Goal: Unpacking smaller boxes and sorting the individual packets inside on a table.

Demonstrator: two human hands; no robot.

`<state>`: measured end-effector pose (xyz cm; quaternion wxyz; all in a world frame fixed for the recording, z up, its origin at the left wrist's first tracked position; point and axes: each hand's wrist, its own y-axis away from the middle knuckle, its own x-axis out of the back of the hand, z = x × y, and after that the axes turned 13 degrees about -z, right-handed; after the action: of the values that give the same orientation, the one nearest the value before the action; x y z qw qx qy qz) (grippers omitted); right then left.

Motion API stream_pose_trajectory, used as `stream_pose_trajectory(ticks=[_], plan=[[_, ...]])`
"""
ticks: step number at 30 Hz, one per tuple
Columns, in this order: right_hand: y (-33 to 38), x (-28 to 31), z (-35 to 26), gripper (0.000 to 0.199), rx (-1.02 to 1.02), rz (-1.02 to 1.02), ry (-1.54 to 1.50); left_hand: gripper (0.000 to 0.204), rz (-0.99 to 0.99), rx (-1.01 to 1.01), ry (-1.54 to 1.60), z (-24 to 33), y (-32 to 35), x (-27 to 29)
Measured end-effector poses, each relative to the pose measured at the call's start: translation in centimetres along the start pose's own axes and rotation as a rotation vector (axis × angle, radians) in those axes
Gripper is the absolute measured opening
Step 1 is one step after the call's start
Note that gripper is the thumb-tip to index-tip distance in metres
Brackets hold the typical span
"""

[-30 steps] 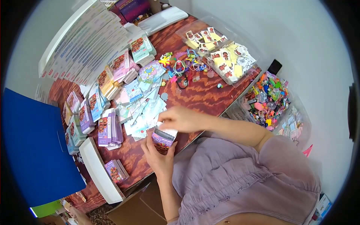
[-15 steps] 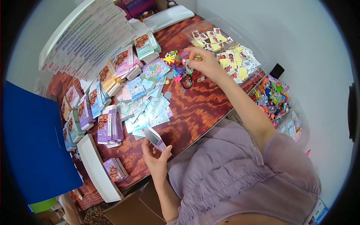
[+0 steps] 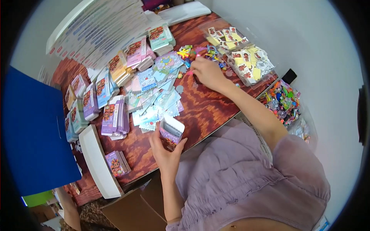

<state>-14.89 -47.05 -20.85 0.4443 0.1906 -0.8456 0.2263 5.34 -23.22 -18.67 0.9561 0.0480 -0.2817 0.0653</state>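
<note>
My left hand [image 3: 165,154] is wrapped around a small purple carton [image 3: 170,135] with its top open toward me; its inside shows white with something greyish in it. My right hand [image 3: 208,74] is at a pile of small colourful plastic trinkets [image 3: 184,52], its fingers bent together. Pink bits show by the fingertips, but whether they are pinched is hidden. Between the hands and the card packs lies a loose heap of pastel cards and packets [image 3: 154,104].
Stacks of flat purple cartons [image 3: 114,117] and other coloured cartons fill the left. Behind stand white display boxes [image 3: 96,30]. A clear tray [image 3: 252,63] of small picture cards sits right, above a bag of toys [image 3: 283,102]. Another person's arm [image 3: 69,210] shows at lower left.
My right hand has come down and toward me at the trinket pile. The purple carton in my left hand has turned so its opening faces up. The whole view has shifted slightly.
</note>
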Motion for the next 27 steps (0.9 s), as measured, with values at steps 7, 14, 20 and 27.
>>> stream_pose_trajectory(ticks=[7, 14, 20, 27], plan=[[3.0, 4.4, -7.9, 0.017, -0.209, -0.581, -1.024, 0.075, 0.124, -0.116, -0.289, 0.6, -1.0, -0.8], [5.4, 0.0, -13.6, 0.016, 0.077, -0.373, -0.074, 0.078, 0.128, -0.124, -0.343, 0.9, -1.2, -2.4], [2.9, 2.3, -15.0, 0.017, 0.126, -0.403, -0.609, 0.079, 0.161, -0.075, -0.191, 0.7, -0.7, -2.1], [3.8, -0.3, -15.3, 0.012, 0.168, -0.195, -1.026, 0.08, 0.122, 0.006, -0.041, 1.7, -0.8, -2.6]])
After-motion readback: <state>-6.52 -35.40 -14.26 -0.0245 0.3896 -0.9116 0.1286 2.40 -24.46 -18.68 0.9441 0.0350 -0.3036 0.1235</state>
